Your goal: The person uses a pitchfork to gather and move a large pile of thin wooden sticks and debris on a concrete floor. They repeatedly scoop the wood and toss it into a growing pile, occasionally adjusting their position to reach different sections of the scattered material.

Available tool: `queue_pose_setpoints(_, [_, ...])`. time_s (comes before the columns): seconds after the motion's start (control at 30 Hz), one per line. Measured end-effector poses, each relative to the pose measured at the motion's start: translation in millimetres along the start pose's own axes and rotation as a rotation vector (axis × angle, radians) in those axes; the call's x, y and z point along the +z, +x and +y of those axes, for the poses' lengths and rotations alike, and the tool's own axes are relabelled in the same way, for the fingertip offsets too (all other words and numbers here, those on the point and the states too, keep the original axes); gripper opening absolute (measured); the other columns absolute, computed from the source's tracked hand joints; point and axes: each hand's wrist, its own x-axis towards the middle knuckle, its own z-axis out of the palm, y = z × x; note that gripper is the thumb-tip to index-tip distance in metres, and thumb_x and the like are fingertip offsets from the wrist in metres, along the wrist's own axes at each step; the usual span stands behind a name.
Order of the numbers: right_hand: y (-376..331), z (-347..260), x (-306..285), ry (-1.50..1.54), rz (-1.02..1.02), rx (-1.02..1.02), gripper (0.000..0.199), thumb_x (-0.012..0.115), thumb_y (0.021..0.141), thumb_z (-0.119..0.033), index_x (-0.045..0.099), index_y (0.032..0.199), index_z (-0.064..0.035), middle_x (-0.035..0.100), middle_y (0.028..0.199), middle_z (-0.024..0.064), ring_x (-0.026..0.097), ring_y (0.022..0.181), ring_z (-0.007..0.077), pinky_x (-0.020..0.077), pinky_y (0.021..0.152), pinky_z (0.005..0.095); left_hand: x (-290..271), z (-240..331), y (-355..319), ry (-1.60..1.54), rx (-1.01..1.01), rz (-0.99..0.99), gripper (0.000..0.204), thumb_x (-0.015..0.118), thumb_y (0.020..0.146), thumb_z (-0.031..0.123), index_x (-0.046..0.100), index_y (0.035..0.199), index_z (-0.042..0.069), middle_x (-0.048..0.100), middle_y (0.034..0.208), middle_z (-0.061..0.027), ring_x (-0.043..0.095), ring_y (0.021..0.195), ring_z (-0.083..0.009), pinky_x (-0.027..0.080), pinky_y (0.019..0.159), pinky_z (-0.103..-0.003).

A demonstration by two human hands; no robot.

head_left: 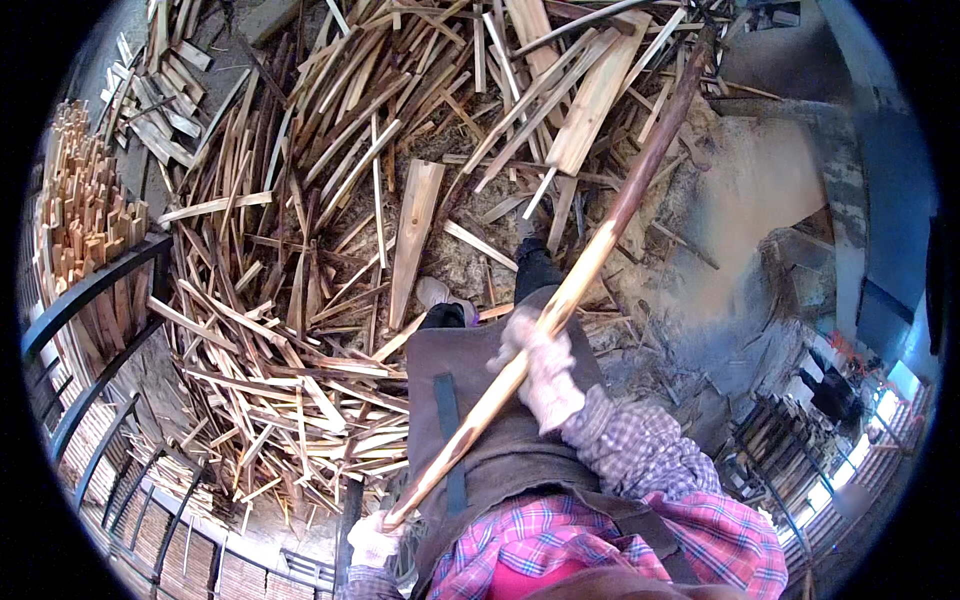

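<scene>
Across the person's front, a long wooden pole (580, 275) runs slantwise, gripped at two places.

Its lower end sits in the gloved left hand (372, 540), clenched around it near the bottom edge; the gloved right hand (540, 365) grasps it higher up, over a brown apron (480, 420). The pole's far end reaches up to the right above a heap of wood offcuts (330, 230). Stacked sticks (85, 215) stand behind a dark metal rail (90, 290) at left.
</scene>
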Motion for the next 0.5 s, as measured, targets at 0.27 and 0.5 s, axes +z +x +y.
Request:
queue_pose_setpoints(0.27, [94.5,-70.7,-8.4,0.19,-0.121,-0.107,0.011,0.063,0.075,-0.011,0.055,0.071,-0.0043,0.051,0.058,0.0057,0.051,0.048,0.0177,0.0495,0.048,0.0294,-32.8,69.9,81.1,0.066,0.079,0.203,0.035,0.065,0.07,0.043,0.064,0.093,0.017,0.065,0.078,-0.0113,0.063,0.073,-0.0303,0.05,0.062,-0.04])
queue_pose_setpoints(0.5, [187.0,-162.7,-38.7,-0.013,-0.263,-0.382,0.035,0.069,0.075,-0.016,0.052,0.1,0.0,0.058,0.08,0.0077,0.058,0.066,0.0181,0.0525,0.06,0.0316,-48.3,188.1,136.8,-0.053,0.149,0.206,0.037,0.069,0.069,0.038,0.064,0.095,0.013,0.065,0.074,-0.0129,0.064,0.071,-0.0293,0.05,0.065,-0.038])
